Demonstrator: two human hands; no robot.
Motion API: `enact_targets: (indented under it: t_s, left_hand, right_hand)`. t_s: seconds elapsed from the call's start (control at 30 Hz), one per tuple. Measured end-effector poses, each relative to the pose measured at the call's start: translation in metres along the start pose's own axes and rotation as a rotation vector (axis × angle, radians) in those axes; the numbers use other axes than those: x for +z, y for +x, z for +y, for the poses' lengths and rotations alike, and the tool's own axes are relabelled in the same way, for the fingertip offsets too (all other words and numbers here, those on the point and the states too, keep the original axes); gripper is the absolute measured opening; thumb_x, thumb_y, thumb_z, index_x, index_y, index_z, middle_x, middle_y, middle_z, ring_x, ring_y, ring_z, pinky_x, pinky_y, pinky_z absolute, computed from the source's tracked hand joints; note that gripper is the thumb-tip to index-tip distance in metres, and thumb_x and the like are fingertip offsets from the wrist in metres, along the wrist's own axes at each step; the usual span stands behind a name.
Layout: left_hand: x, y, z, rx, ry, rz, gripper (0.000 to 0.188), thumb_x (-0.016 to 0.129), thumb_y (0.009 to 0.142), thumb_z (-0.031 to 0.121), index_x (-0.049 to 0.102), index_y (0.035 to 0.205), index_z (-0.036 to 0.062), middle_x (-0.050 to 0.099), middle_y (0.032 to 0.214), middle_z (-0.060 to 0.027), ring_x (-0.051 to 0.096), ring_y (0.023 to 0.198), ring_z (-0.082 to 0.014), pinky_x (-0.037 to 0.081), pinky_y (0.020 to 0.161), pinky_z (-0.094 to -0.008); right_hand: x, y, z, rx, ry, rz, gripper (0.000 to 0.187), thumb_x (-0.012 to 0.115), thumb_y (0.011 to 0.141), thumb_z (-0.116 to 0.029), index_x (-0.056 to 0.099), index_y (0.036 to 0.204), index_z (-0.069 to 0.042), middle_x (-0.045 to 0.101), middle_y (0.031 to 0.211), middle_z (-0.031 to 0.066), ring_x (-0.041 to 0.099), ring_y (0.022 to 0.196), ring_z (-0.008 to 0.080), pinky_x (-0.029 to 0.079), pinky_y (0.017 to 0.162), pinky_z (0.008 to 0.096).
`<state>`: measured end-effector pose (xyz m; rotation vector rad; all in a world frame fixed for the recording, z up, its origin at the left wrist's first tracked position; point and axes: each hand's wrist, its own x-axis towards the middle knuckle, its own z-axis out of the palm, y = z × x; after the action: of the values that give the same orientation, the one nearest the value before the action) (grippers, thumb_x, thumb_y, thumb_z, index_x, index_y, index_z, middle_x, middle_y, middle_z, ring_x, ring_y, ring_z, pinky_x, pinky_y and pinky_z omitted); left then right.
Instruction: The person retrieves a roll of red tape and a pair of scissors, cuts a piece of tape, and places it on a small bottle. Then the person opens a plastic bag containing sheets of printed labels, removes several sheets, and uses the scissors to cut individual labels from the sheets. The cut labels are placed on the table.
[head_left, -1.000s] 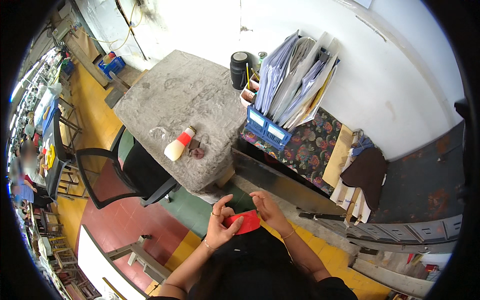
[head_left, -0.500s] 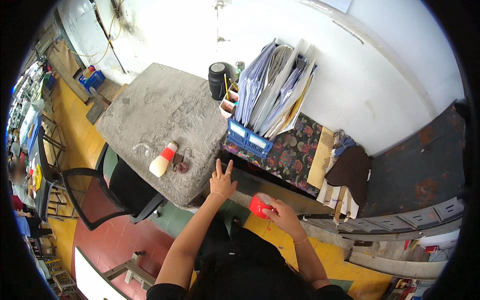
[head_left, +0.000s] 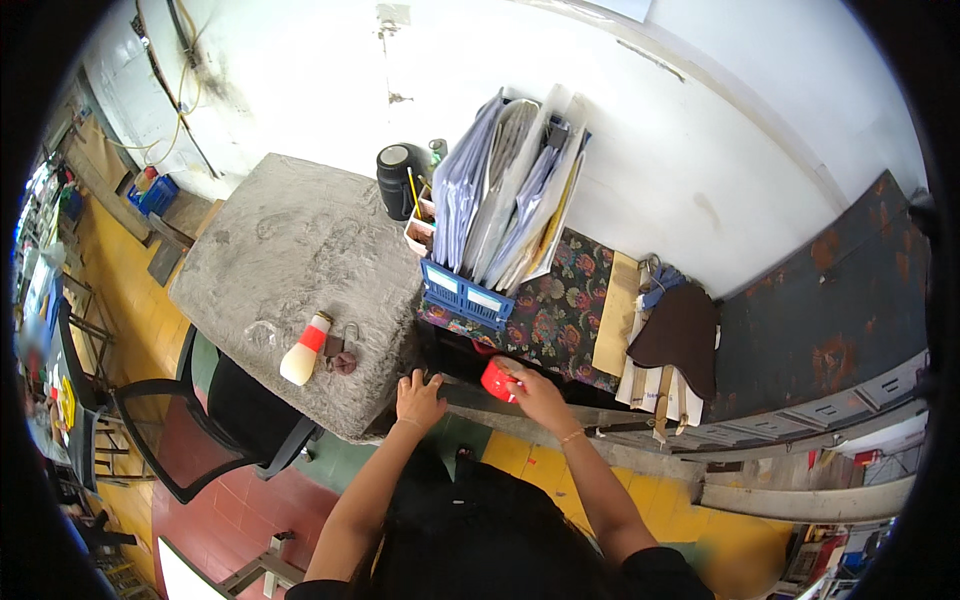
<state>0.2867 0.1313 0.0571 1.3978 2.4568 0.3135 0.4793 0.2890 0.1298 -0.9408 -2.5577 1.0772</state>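
Observation:
My right hand (head_left: 541, 400) is closed on a red tape roll (head_left: 498, 380), a short round piece with a hollow side, held at the front edge of the cloth-covered cabinet. My left hand (head_left: 421, 402) holds nothing. Its fingers are apart and slightly bent, close to the dark opening (head_left: 450, 358) below the flowered cloth (head_left: 555, 330). Whether the fingertips touch the edge there, I cannot tell. Inside that opening a small red thing (head_left: 484, 348) shows in part.
A grey plush-covered table (head_left: 290, 240) at left bears a cream bottle with a red band (head_left: 305, 350) and a padlock-like piece (head_left: 350, 335). A blue file rack (head_left: 465, 295), a black flask (head_left: 398, 180) and a brown leather-like panel (head_left: 675, 340) stand beyond. A black chair (head_left: 250, 400) is at left.
My right hand has carried the tape roll forward and left to the cabinet edge. My left hand's outstretched fingers have bent and drawn back. The view has shifted a little.

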Motion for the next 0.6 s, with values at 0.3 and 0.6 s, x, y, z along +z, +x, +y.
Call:
enact_targets:
  t_s: [0.3,0.6]
  left_hand:
    - [-0.001,-0.054,0.003,-0.021,0.003,-0.059,0.047,0.071,0.074,0.029,0.056,0.117,0.0178,0.046,0.111,-0.0161,0.046,0.108,-0.0431,0.033,0.103,-0.0522]
    - [-0.002,-0.06,0.002,0.014,0.085,-0.083,0.056,0.07,0.076,0.03,0.05,0.127,0.0165,0.044,0.113,-0.0171,0.046,0.108,-0.0406,0.032,0.102,-0.0532]
  right_hand:
    - [0.063,0.027,0.052,0.428,-0.366,-0.28,0.027,0.052,0.09,-0.023,0.063,0.105,-0.004,0.064,0.104,0.0227,0.064,0.096,0.0369,0.053,0.08,0.0467]
    - [0.077,0.036,0.176,0.711,-0.169,0.098,0.038,0.051,0.088,-0.015,0.054,0.121,0.002,0.052,0.129,0.026,0.054,0.115,0.0393,0.046,0.095,0.0471]
